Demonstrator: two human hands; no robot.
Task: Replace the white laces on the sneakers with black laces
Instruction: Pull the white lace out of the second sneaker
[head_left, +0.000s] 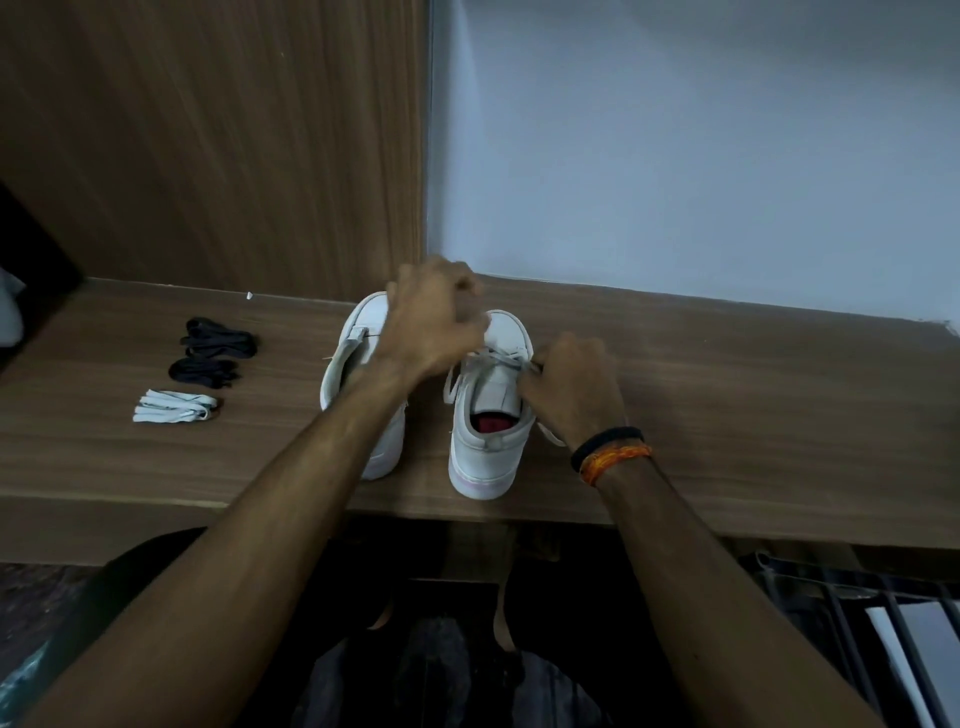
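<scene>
Two white sneakers stand side by side on the desk (727, 374). Both hands work the right sneaker (488, 415): the right hand (571, 389) seems to pinch its white lace (498, 358), and the left hand (431, 317) has curled fingers, grip unclear. The soft, limp lace pulls best near the eyelets. Two black bundles (218, 338) and one white bundle (174, 406) wait left.

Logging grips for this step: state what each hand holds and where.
Right hand pinches the white lace at the right side of the right sneaker, near its top eyelets. Left hand is curled over the same sneaker's laces; its exact hold is hidden.
</scene>
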